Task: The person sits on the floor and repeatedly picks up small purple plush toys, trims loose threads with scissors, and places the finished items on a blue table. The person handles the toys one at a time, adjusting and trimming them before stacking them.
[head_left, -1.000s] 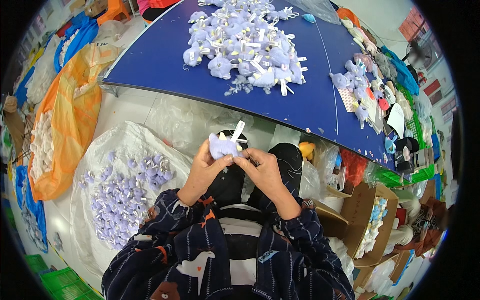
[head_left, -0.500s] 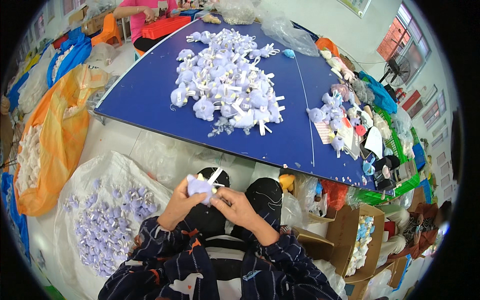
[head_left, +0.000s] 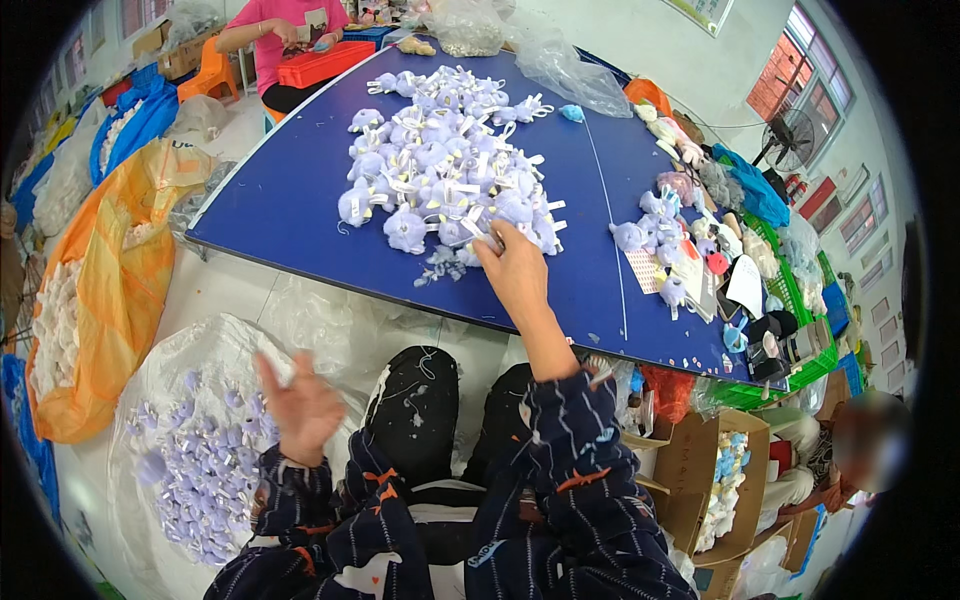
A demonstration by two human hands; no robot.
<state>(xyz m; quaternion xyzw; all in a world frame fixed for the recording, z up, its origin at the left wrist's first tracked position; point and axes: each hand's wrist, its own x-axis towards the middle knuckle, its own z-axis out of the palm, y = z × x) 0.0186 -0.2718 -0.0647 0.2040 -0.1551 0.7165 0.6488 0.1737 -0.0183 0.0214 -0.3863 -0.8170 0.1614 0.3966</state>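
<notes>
A heap of small lilac plush toys (head_left: 430, 150) with white ribbon loops and yellow bits covers the middle of the blue table (head_left: 290, 230). My right hand (head_left: 518, 275) reaches over the table's near edge, its fingers closed on a plush toy at the front of that heap. Held out to the left, my left hand (head_left: 303, 405) is blurred, with its fingers spread and nothing in them. Beyond it, many more lilac plush toys (head_left: 205, 480) lie on a white sheet or sack (head_left: 130, 400) on the floor. One blurred lilac toy (head_left: 151, 467) shows at that pile's left side.
Grey fluff (head_left: 440, 268) lies by the table's near edge. On the right are mixed plush toys (head_left: 660, 215), a green crate (head_left: 810, 375) and a cardboard box (head_left: 690, 470). An orange sack (head_left: 110, 300) stands left. Across the table, a person in pink handles something over a red tray (head_left: 325, 64).
The lilac plush toy that both hands held over my lap has left them. My left hand has swung left and opened; my right hand has moved forward to the heap on the table.
</notes>
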